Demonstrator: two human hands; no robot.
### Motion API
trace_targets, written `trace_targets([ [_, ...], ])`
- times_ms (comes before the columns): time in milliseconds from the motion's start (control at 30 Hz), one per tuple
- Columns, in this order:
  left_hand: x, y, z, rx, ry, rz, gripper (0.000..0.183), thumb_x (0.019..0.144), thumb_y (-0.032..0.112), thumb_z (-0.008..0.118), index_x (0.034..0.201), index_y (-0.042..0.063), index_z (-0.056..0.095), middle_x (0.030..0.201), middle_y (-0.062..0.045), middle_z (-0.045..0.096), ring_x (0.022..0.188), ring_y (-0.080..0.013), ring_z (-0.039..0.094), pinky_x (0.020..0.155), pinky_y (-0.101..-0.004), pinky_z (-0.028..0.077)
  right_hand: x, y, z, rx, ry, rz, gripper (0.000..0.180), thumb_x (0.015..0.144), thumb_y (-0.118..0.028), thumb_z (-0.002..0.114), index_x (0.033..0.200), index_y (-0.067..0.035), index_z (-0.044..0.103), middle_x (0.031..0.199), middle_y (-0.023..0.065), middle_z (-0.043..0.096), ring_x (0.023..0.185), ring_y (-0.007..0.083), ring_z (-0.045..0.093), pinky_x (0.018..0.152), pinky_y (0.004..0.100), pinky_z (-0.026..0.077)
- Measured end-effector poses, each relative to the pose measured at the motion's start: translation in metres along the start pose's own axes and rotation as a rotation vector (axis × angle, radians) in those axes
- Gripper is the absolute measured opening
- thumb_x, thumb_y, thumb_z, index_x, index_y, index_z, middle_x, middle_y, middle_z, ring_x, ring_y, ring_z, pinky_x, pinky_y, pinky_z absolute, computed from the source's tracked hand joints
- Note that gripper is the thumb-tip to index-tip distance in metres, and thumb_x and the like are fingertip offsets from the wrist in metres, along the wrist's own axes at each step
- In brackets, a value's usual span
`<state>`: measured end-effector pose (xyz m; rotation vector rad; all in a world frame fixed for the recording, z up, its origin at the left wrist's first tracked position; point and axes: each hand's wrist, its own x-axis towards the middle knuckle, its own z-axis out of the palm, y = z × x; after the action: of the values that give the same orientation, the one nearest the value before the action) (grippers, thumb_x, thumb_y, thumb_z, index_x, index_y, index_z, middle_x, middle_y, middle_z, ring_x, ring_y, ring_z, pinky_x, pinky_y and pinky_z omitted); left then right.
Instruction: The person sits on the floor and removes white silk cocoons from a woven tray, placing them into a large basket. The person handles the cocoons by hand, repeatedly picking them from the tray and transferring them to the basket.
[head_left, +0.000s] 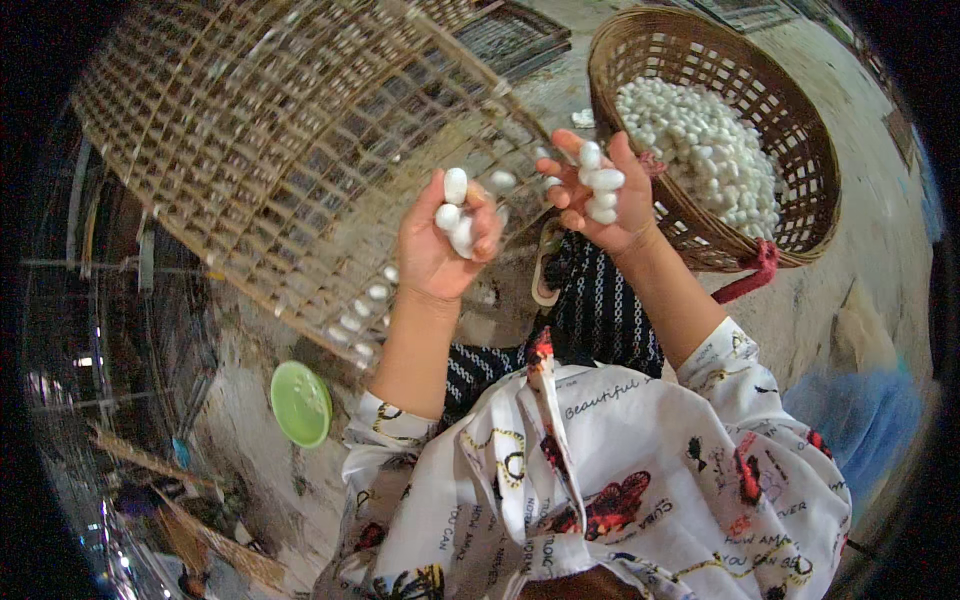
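Note:
My left hand (420, 247) is turned palm up with its fingers curled around three white silk cocoons (455, 186). Several more cocoons (604, 179) lie in my right hand (626, 202), whose fingers are spread and half bent. Both hands are over the near edge of a large bamboo lattice frame (247, 157) that leans across the left side. Some cocoons (351, 322) sit in its cells along the lower edge, and a few show between my hands. Just right of my right hand stands a woven basket (814, 172) holding a big heap of cocoons (697, 157).
A green plastic bowl (289, 405) with small pale bits inside is on the concrete floor (247, 480) at left. Red cloth (761, 259) is tied to the basket rim. At the right edge, blurred blue clothing and a leg of another person (862, 420) show.

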<state>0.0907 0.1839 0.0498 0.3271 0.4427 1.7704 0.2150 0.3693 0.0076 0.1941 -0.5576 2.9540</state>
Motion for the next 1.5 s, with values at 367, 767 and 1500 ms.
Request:
trace_targets([
  [367,-0.04,-0.025,-0.025,-0.068,0.327,0.162,0.034,0.087,0.035,0.05,0.093,0.003,0.059,0.093,-0.013,0.061,0.075,-0.0242,0.058,0.05,-0.029,0.048,-0.004,0.032,0.015,-0.051,0.081,0.089,0.078,0.082,-0.07,0.029,0.13,-0.009,0.042,0.115,0.0179,0.055,0.083,0.0253,0.06,0.052,0.033,0.051],
  [767,-0.036,-0.036,-0.021,-0.193,0.314,0.127,0.031,0.088,0.026,0.049,0.106,0.001,0.055,0.1,-0.012,0.06,0.069,-0.0198,0.053,0.05,-0.0248,0.041,-0.009,0.037,0.018,-0.199,0.18,0.063,0.075,0.084,-0.066,0.033,0.128,-0.007,0.044,0.112,0.0164,0.056,0.082,0.0233,0.06,0.053,0.0302,0.049],
  [1500,-0.038,-0.047,-0.025,-0.008,0.261,0.063,0.037,0.092,0.038,0.044,0.099,0.003,0.054,0.065,-0.004,0.05,0.059,-0.0159,0.046,0.046,-0.0252,0.036,-0.009,0.036,0.031,-0.197,0.225,0.06,0.081,0.082,-0.07,0.028,0.127,-0.005,0.044,0.11,0.0171,0.057,0.072,0.0228,0.056,0.049,0.0285,0.045],
])
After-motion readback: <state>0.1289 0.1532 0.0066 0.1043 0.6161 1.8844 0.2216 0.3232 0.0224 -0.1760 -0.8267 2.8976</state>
